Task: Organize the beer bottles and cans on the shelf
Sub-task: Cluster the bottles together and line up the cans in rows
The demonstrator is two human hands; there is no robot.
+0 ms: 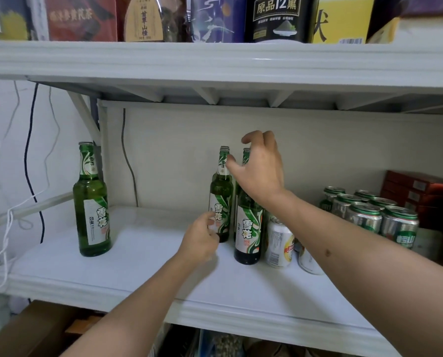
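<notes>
On the white shelf [137,266], the left hand [199,238] pinches a green beer bottle [221,202] while the right hand [260,171] hovers spread over the next bottle's neck [245,157], seemingly about to grasp it.

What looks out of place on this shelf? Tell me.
One green bottle stands alone at the left, far from the other two bottles near the middle, which the left hand and right hand are at. Nothing looks tipped, spilled or broken; the cans stand upright on the right.
</notes>
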